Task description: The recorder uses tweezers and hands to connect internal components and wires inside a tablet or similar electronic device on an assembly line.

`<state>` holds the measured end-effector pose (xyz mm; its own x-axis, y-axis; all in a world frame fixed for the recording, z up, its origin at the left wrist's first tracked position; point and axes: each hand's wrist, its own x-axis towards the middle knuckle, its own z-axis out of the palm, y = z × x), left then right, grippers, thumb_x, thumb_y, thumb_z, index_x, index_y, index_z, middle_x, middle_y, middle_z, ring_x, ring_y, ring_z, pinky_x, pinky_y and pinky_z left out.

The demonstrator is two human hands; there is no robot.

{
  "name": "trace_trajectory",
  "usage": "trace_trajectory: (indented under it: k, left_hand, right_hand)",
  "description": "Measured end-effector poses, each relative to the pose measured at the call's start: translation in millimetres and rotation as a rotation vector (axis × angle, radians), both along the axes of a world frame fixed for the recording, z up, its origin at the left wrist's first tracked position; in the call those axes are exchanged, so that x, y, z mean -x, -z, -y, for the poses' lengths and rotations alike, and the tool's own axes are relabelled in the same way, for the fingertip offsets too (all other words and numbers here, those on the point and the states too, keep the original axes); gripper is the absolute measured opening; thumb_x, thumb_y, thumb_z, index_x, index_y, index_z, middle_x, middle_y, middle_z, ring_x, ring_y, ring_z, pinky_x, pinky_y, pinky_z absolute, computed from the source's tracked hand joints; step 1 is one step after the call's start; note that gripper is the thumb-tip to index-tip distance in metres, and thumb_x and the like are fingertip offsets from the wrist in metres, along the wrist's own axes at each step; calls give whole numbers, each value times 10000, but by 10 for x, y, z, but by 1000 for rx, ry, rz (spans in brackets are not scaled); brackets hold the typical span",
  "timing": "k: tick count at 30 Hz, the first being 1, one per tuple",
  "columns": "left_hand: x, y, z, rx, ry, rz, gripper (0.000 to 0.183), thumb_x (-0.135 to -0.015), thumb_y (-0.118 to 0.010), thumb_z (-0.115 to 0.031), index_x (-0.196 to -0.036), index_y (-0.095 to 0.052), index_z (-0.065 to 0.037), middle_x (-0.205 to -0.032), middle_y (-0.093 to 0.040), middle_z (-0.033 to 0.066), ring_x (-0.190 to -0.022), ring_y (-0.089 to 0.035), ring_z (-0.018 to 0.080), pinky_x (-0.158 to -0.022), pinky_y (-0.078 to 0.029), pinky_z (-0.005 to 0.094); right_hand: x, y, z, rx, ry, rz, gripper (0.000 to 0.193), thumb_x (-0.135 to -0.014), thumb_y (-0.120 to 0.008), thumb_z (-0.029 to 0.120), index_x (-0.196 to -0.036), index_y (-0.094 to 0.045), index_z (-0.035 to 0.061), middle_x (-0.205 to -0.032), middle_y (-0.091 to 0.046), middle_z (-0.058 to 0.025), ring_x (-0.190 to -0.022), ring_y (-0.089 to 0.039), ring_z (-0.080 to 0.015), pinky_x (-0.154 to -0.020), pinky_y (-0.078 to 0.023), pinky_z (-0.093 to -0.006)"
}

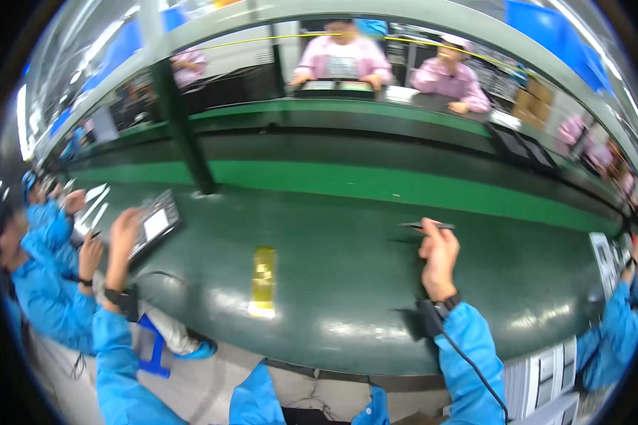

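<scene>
My right hand (439,253) is over the right part of the green table, its fingers closed round a slim dark pointed tool (411,225) that looks like tweezers. The tool lies nearly level, its thin end toward the left. My left hand (125,230) is raised at the left, beside a black tray (173,210) with a white rectangle in it. Blur hides how its fingers are set and whether they touch the tray. Between my hands, a shiny yellow translucent strip (264,273) lies flat on the table.
A green post (184,142) rises from the table (347,283) behind the tray. Co-workers in blue sit close at the left (53,283) and right; others in pink face me across the line. Grey-white trays (542,379) stand at the lower right, a blue stool (152,350) lower left.
</scene>
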<state>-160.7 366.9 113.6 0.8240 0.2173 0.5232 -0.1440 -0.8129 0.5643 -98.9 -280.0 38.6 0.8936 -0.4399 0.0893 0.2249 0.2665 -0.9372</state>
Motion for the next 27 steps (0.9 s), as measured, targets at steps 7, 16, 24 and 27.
trace_trajectory:
  k: [7,16,24,27]
  left_hand:
    - [847,-479,4067,-242,1170,48,270,-885,-636,-282,-1028,-652,-54,-877,-654,70,-770,-649,206,-654,-521,304]
    - [1811,57,5969,-299,1395,816,210,-806,-522,-175,-794,-676,-32,-792,-626,161,-824,-610,296,-728,-452,450]
    - [1491,-665,5493,199,1621,448,163,-817,-578,-177,-759,-558,-25,-700,-599,162,-687,-614,340,-584,-454,441]
    - [1327,-1054,5090,717,1760,350,187,-867,-566,-172,-770,-535,-15,-695,-575,179,-671,-595,356,-600,-452,433]
  right_hand:
    - [-39,44,121,71,12,-2,205,-899,-681,185,-996,-640,10,-801,-673,-76,-445,-392,-43,-405,-291,-212]
    - [3,106,84,89,-38,15,210,-922,-658,235,-995,-613,44,-855,-662,-68,-469,-365,-26,-423,-266,-208]
    - [25,77,-53,89,-85,16,210,-921,-652,210,-996,-605,20,-826,-640,-78,-443,-366,-32,-401,-269,-204]
    - [30,57,-20,140,-109,8,219,-922,-652,227,-1019,-606,37,-846,-647,-69,-454,-363,-25,-416,-265,-204]
